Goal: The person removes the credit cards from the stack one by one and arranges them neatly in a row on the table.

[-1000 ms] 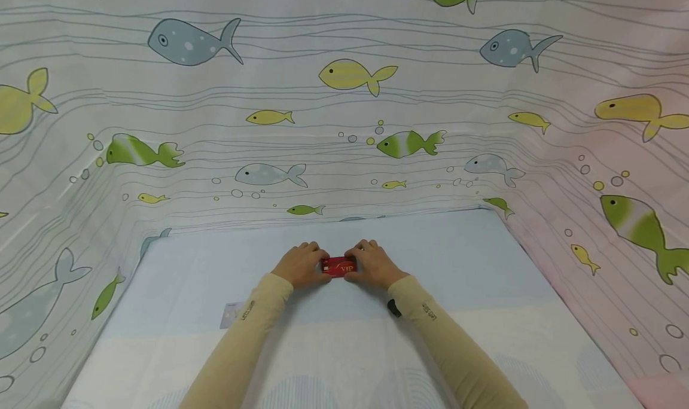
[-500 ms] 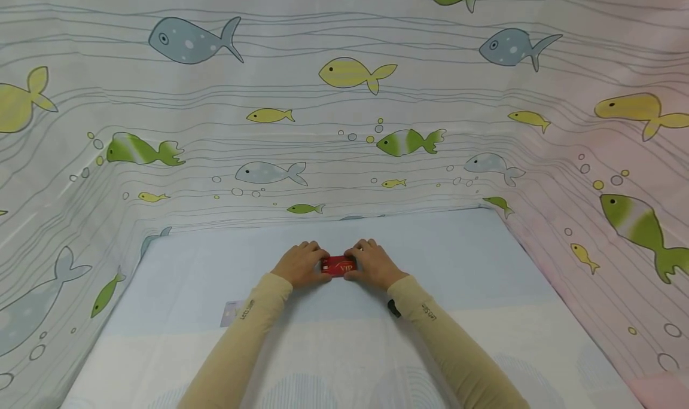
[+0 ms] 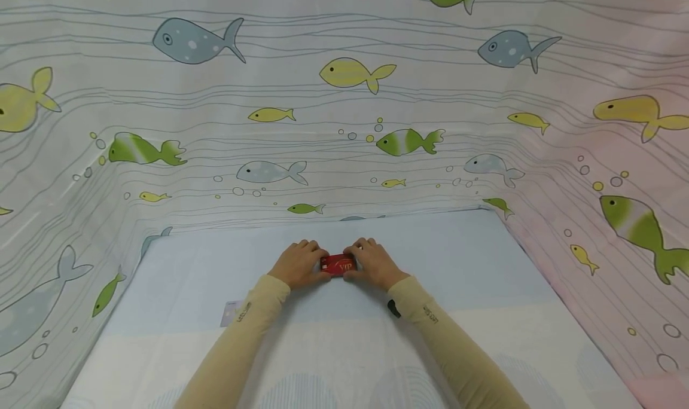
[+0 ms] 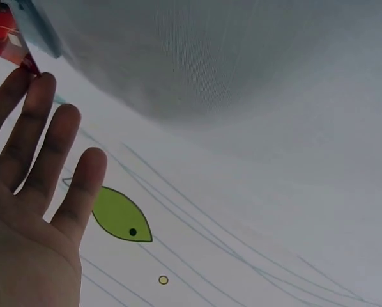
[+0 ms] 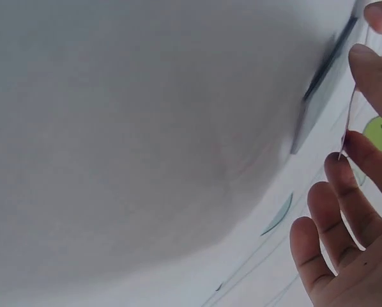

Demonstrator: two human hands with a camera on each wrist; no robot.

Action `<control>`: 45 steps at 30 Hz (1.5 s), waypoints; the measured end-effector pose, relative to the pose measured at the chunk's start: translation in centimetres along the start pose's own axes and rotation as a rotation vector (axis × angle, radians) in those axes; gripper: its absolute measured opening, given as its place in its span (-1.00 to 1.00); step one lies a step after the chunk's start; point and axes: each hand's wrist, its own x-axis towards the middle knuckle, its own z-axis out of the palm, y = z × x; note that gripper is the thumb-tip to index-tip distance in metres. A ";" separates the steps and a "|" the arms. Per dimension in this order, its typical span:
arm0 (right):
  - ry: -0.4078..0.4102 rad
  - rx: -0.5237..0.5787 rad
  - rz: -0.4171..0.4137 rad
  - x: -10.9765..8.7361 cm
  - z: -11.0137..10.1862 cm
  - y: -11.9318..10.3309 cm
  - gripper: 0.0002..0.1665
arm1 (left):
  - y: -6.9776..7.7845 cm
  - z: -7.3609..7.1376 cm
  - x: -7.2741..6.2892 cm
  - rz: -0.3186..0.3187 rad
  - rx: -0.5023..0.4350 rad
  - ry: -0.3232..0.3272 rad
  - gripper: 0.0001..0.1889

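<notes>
A red card marked VIP (image 3: 339, 265) is held level near the far part of the table, between both hands. My left hand (image 3: 298, 266) pinches its left end between thumb and fingers. At the other end, my right hand (image 3: 377, 265) pinches it the same way. The left wrist view shows a corner of the red card (image 4: 11, 39) at the fingertips, with a blue-grey flat thing (image 4: 39, 29) beside it. Edge-on, the card (image 5: 349, 118) looks thin and slightly bent in the right wrist view. Behind it is a dark-edged flat thing (image 5: 328, 61) whose kind I cannot tell.
A pale grey-violet card (image 3: 230, 314) lies on the table (image 3: 344, 349) beside the left sleeve, which covers part of it. A small black object (image 3: 395, 308) shows at the right cuff. Fish-printed cloth (image 3: 344, 152) encloses the back and sides.
Both hands keep their pinch on the red card. The left hand and forearm have shifted very slightly to the left; otherwise the scene looks the same.
</notes>
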 end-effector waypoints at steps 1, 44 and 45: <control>-0.003 0.002 0.004 0.0 0.0 -0.1 -0.29 | 0.0 -0.1 -0.1 0.000 -0.002 0.000 -0.46; 0.062 0.118 -0.110 -2.1 -0.8 -3.3 -0.35 | 0.2 -4.1 -5.8 0.081 -0.055 0.063 -0.45; 0.061 0.116 -0.111 -2.2 -0.7 -3.4 -0.34 | 0.2 -4.1 -5.9 0.079 -0.060 0.057 -0.45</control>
